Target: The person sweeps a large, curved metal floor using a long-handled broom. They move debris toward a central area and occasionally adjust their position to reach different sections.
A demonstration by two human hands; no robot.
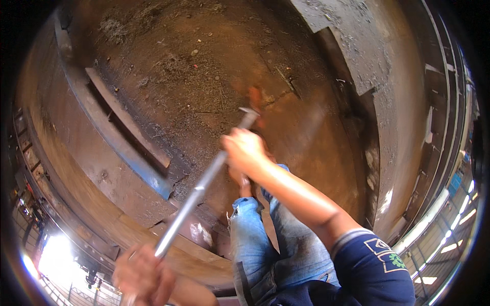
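A long silver metal pole (189,201) slants from the lower left up to the middle of the view. Near its far end my right hand (246,148) is wrapped round it. My left hand (143,275), blurred by motion, grips the lower end. Just beyond my right hand the pole ends in a small flat crosspiece over the brown, dirt-covered floor (189,97). A blurred orange thing (255,97) lies beside that tip; its kind I cannot make out. Below my right arm are my legs in torn blue jeans (301,239), one foot partly showing.
Left of the floor run a long curved metal strip (109,132) and a narrower plate (130,120). A grey, debris-strewn plate (352,41) lies at upper right. Scattered shavings and dirt cover the floor's upper part. Bright openings and railings show along both lower sides.
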